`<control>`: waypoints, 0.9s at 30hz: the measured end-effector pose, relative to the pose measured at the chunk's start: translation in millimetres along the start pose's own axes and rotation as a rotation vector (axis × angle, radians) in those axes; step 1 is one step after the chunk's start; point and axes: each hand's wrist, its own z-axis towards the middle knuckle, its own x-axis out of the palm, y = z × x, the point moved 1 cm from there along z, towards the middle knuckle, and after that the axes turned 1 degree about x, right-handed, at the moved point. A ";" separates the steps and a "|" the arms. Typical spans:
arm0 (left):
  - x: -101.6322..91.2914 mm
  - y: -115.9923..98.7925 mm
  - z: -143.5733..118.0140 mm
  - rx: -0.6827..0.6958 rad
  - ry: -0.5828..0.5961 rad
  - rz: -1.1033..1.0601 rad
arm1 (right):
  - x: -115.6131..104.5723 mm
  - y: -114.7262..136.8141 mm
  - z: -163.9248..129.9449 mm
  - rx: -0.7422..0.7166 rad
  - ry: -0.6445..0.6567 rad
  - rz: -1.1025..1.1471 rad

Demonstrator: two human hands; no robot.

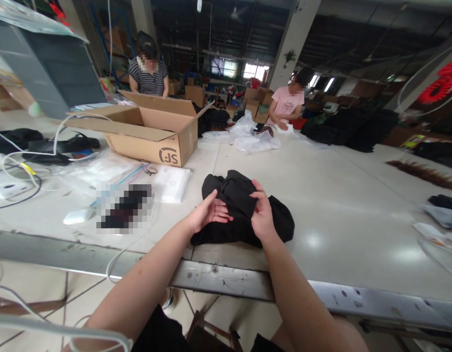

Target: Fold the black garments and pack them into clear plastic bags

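Near the table's front edge [226,278], a black cloth [244,210] is lying bunched on the pale tabletop, and both of the person's hands are working on it. The left hand [210,212] is resting against the cloth's left side, palm turned inward and fingers loosely curled, not closed around anything. The right hand [262,215] is gripping a raised fold of the cloth, thumb and fingers pinching the fabric near its top. Both forearms are reaching in from below, over the metal rim.

Left of the cloth, a flat clear bag [172,183] is lying on the table, with white cables [16,166] trailing further left. Behind the bag, an open cardboard box [156,134] is standing with its flaps spread. Beyond the box, a person in a striped top [148,80] is standing at the far side. To the right, another person in a pink top [286,105] is sitting, hands resting on plastic bags [253,139]. Dark piles [350,127] are lying well apart at the far right.
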 end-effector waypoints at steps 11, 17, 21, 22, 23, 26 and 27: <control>-0.7 0.8 -2.7 0.045 -0.178 -0.319 | 7.2 0.7 -6.8 0.034 0.223 -0.311; 8.9 -1.2 -3.9 0.190 -0.294 -0.151 | 1.7 -5.2 -6.7 0.140 0.149 -0.051; 5.5 0.7 -1.6 0.185 -0.319 -0.086 | 7.1 -9.6 -8.0 0.332 0.244 0.234; 3.8 1.1 -0.8 0.184 -0.320 -0.077 | 7.9 -9.8 -7.9 0.373 0.250 0.300; 2.1 1.4 -0.2 0.183 -0.319 -0.072 | 8.1 -9.5 -7.5 0.407 0.249 0.362; -1.0 1.6 0.8 0.167 -0.312 -0.074 | 6.1 -6.7 -5.6 0.465 0.206 0.502; -1.3 1.6 0.8 0.161 -0.313 -0.077 | 5.3 -5.4 -5.0 0.472 0.187 0.534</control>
